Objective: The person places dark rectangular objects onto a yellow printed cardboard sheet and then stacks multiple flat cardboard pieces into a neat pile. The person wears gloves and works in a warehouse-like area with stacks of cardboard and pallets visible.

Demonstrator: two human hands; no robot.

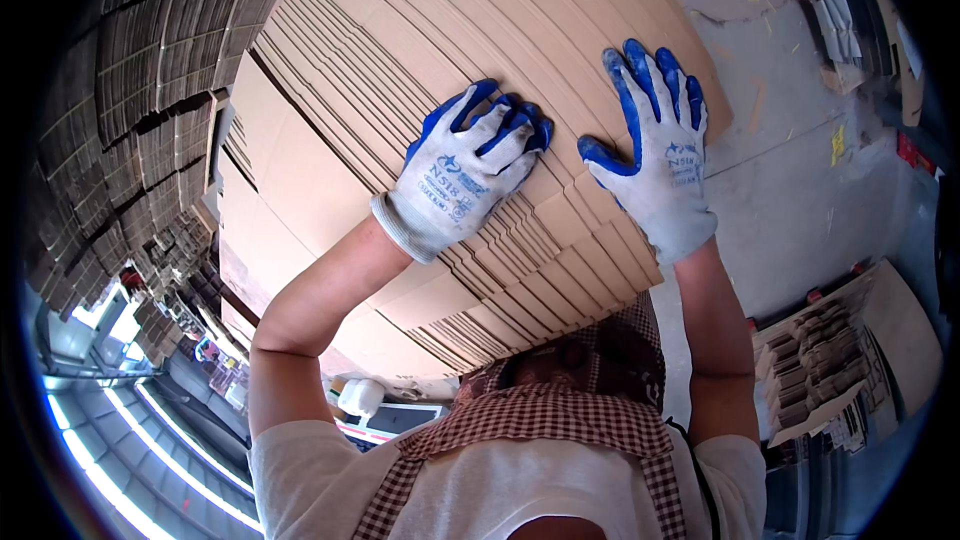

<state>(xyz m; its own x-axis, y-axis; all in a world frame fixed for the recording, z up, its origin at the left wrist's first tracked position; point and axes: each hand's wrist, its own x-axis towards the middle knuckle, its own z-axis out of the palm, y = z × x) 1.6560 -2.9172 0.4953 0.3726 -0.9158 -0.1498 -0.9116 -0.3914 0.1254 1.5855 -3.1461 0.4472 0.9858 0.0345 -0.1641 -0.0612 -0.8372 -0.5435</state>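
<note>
Overlapping flat brown cardboard sheets point(365, 60) lie fanned in front of a brown-checked cloth apron point(545, 415), blue-and-white-gloved left hand point(465, 168) curled on top, any grip impossible to tell, likewise-gloved right hand point(662, 155) splayed flat near their right edge

Left glove point(455, 175): off-white back, blue digits, blue print
Right glove point(665, 165): same off-white and blue, print also blue
Cardboard sheets point(450, 20): plain tan, lined with darker brown stripes
Apron point(560, 415): brown-and-white check, bib and straps
Shirt point(500, 465): plain white
Floor point(780, 160): grey, one yellow patch, pale flecks
Tall stacks point(170, 55): dull grey-brown, dark banding
Container point(361, 397): white
</note>
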